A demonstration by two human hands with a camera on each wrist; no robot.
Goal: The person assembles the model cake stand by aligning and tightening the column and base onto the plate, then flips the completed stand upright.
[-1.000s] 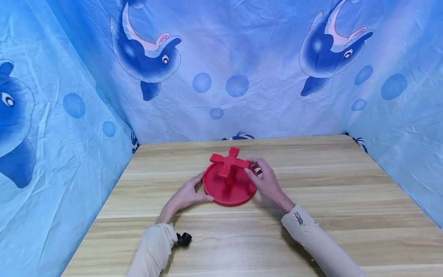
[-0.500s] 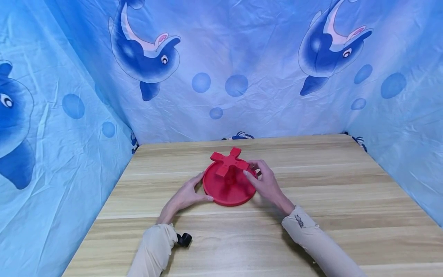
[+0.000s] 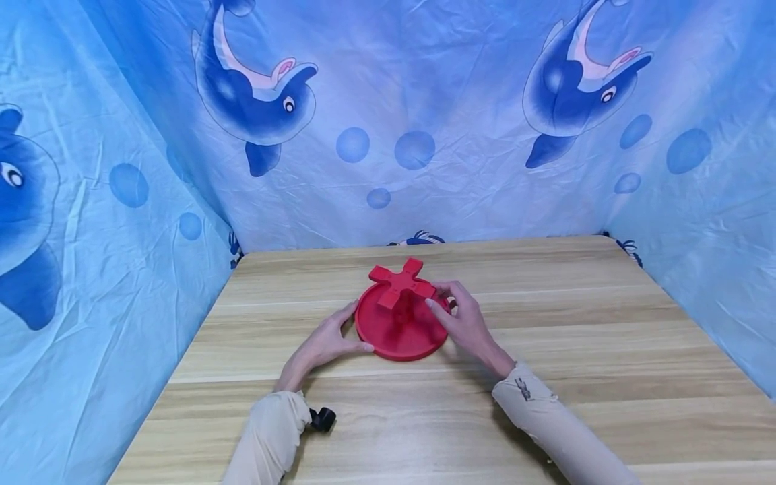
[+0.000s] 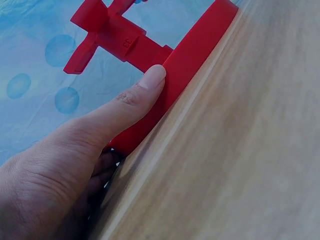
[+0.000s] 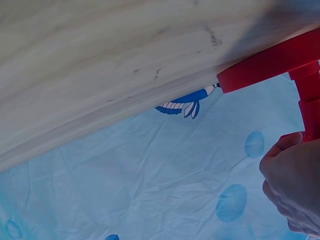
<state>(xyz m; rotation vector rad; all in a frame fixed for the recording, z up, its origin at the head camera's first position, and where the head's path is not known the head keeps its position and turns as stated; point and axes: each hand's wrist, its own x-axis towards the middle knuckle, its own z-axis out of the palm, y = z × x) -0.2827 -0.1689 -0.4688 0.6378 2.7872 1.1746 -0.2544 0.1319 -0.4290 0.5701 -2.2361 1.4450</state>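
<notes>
A red round base (image 3: pixel 418 342) with a raised rim lies flat on the wooden table, and a short red post (image 4: pixel 150 52) rises from its middle. Topping the post is a red four-armed cross piece (image 3: pixel 400 283). My left hand (image 3: pixel 327 340) holds the base at its left side, thumb (image 4: pixel 152 77) against the rim in the left wrist view and fingers reaching round behind. At the end of the cross's right arm, my right hand (image 3: pixel 465 320) pinches with thumb and fingers. In the right wrist view this hand (image 5: pixel 300 180) hides much of the cross.
The light wooden table (image 3: pixel 388 431) runs back to a blue dolphin-print curtain (image 3: pixel 388 101), which also hangs at both sides. A small black device (image 3: pixel 323 419) sticks out by the left cuff.
The cross piece has turned slightly clockwise as seen from above, its right arm swinging toward the front with my right hand. The base and my left hand stay put.
</notes>
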